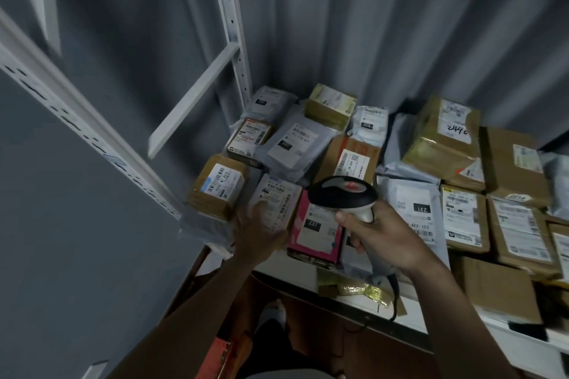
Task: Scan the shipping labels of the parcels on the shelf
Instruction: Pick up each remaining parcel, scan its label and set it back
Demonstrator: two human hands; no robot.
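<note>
Parcels cover the white shelf (pixel 286 281) from far left corner to right edge, approx. two dozen boxes & poly mailers, most w/ labels face up.

Right hand (pixel 380 237) grips the scanner (pixel 345 194) by its handle, fingers curled round it, head aimed at the near-left group. Cord hangs off the handle over the shelf front.

Left hand (pixel 260 235) lies on the near end of a white-labelled parcel (pixel 275 201), fingers fairly straight on its top, prob. steadying or tilting it; the frame is blurred there, so can't tell if the thumb hooks the edge. Pink box (pixel 317 229) sits just right of it, tan box (pixel 217 186) just left.

Progress: nothing shows which labels are already read, no marks, no sorted pile. Judging by aim, work is at the near-left corner. Mailers & boxes to the right & far row look untouched, so most of the shelf seems left to do.
</note>
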